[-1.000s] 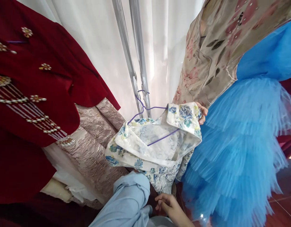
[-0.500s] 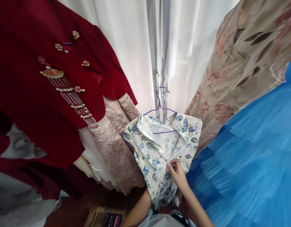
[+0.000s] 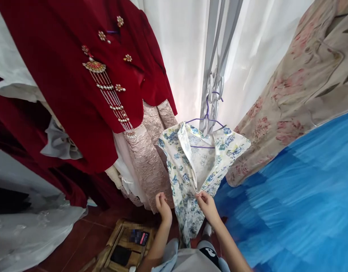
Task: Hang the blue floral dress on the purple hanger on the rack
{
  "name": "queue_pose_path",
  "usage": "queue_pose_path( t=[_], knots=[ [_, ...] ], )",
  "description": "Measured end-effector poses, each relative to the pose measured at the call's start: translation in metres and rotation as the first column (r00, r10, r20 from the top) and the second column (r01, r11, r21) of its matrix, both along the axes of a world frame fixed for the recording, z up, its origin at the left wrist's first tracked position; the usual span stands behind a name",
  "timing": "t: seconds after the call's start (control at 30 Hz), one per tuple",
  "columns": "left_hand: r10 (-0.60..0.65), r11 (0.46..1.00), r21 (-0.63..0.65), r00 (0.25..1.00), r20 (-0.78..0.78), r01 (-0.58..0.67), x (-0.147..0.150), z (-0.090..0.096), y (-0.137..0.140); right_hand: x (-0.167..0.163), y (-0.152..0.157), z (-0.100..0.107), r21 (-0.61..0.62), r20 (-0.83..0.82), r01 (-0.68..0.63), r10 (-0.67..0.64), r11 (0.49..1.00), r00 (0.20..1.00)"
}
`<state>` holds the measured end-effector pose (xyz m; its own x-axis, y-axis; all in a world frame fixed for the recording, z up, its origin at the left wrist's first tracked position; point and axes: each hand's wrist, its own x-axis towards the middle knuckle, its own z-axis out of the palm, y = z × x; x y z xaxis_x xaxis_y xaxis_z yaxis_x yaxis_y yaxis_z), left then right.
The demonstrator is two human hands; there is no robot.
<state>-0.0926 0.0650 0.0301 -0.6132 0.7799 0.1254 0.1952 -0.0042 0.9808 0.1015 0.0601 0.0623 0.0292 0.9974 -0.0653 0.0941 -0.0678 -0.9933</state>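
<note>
A white collared blouse [image 3: 181,177] with blue and green flowers hangs in front of me on a thin purple hanger [image 3: 207,109]. Its neckline falls open in a V. At the bottom of that V, my right hand [image 3: 207,206] pinches the front edge of the fabric between thumb and fingers. My left hand [image 3: 164,209] is just left of the blouse, apart from it, with fingers curled in and nothing visible in them. The lower part of the blouse hangs bunched down between my forearms.
A red jacket [image 3: 103,94] with beaded ornaments hangs left, over a pinkish textured skirt [image 3: 151,155]. A beige floral garment [image 3: 276,102] and blue ruffled tulle [image 3: 298,196] hang right. A wooden stool [image 3: 125,226] below holds a phone [image 3: 140,237]. White curtains [image 3: 179,49] hang behind.
My left hand has come out from behind the blouse to its left side. The right hand still pinches the front edge, and the neckline gapes wider. The view has shifted left.
</note>
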Motion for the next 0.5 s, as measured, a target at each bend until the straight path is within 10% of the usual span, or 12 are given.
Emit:
queue_pose_path(
  t=[0.1, 0.23, 0.5],
  knots=[
    [-0.22, 0.974, 0.041, 0.975, -0.04, 0.222, 0.016, -0.003, -0.008, -0.01, -0.012, 0.004, -0.044, -0.109, 0.008, -0.012, 0.999, 0.994],
    [-0.654, 0.752, 0.01, 0.747, -0.12, 0.659, 0.055, -0.002, -0.019, -0.022, -0.019, 0.006, -0.052, -0.144, 0.007, -0.014, 0.999, 0.989],
    [-0.657, 0.75, -0.088, 0.724, -0.21, 0.656, 0.067, 0.0, -0.015, -0.018, -0.002, 0.035, -0.211, -0.229, 0.018, -0.067, 0.977, 0.971]
  ],
)
